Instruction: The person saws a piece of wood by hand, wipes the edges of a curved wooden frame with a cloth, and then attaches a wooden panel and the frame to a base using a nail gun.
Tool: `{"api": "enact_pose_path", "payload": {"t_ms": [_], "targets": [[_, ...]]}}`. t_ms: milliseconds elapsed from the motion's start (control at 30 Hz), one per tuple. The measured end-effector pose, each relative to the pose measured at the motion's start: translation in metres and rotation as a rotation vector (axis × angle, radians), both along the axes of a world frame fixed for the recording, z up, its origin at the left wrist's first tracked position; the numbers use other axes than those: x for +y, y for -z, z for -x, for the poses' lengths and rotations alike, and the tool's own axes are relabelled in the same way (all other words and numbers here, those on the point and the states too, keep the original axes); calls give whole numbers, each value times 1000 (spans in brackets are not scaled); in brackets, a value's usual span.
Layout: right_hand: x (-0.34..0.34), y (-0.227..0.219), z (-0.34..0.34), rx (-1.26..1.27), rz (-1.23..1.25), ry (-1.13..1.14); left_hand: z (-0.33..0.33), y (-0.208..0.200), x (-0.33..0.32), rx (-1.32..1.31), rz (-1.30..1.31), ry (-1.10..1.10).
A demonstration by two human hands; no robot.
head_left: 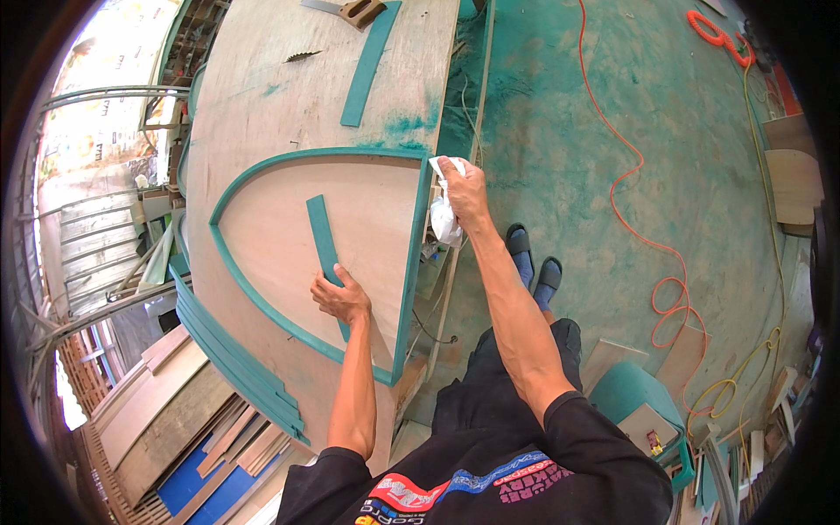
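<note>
An arched teal wooden frame (pixel 413 262) lies on the workbench, its straight side along the bench's right edge. My right hand (pixel 464 191) is closed round a crumpled white cloth (pixel 444 220), with its top end at the frame's far right corner. Part of the cloth hangs down beside the straight side. Inside the arch lies a narrow teal strip (pixel 320 226). My left hand (pixel 343 297) rests over the lower part of this strip, thumb and fingers apart, and hides some of it.
A second teal strip (pixel 371 70) and a handsaw (pixel 359 12) lie at the bench's far end. Curved teal pieces (pixel 232 367) are stacked along its left side. An orange hose (pixel 612 197) winds over the floor; a teal bin (pixel 632 398) stands at the right.
</note>
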State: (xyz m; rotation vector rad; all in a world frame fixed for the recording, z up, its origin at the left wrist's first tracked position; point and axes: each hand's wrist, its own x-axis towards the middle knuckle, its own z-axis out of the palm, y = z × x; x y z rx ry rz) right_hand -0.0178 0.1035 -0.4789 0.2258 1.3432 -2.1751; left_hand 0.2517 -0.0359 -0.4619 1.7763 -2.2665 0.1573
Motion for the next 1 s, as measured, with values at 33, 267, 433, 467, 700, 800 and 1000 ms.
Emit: {"api": "enact_pose_path", "payload": {"t_ms": [33, 267, 433, 467, 700, 800, 1000], "targets": [[-1, 0, 0, -5, -12, -6, -1, 0, 0, 0, 2, -3], [-4, 19, 5, -16, -38, 8, 4, -3, 1, 10, 6, 12], [2, 4, -10, -41, -28, -67, -1, 0, 1, 1, 4, -4], [4, 6, -13, -53, -31, -71, 1, -1, 2, 3, 4, 5], [10, 2, -41, -117, -44, -70, 2, -1, 2, 33, 3, 25], [13, 2, -54, -118, -76, -102, 3, -1, 0, 18, 9, 26], [25, -5, -83, -16, -165, -113, -1, 3, -1, 0, 31, 29]]}}
